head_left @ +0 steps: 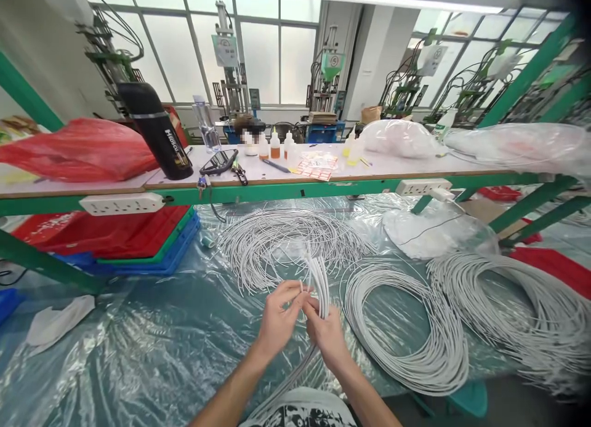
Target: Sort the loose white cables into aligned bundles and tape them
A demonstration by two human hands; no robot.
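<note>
A bundle of pale grey cables [319,285] stands upright in my right hand [327,335], whose fingers are wrapped round it. The cable ends point up, and the rest of the bundle trails down toward my lap. Beside it, my left hand [282,313] pinches a single cable end [302,287] close to the right thumb. The fingertips of both hands nearly meet there. Just beyond my hands lies a loose, spread coil of grey cables [295,227]. To the right of my right hand rests a neater cable coil [360,310].
A plastic-covered table [175,347] carries another big cable coil [545,304] at far right. Stacked trays [152,239] and a white cloth [62,319] lie left. A green-edged shelf [277,192] crosses ahead, holding a black flask [154,131], a phone [219,162], small bottles [276,147] and bags.
</note>
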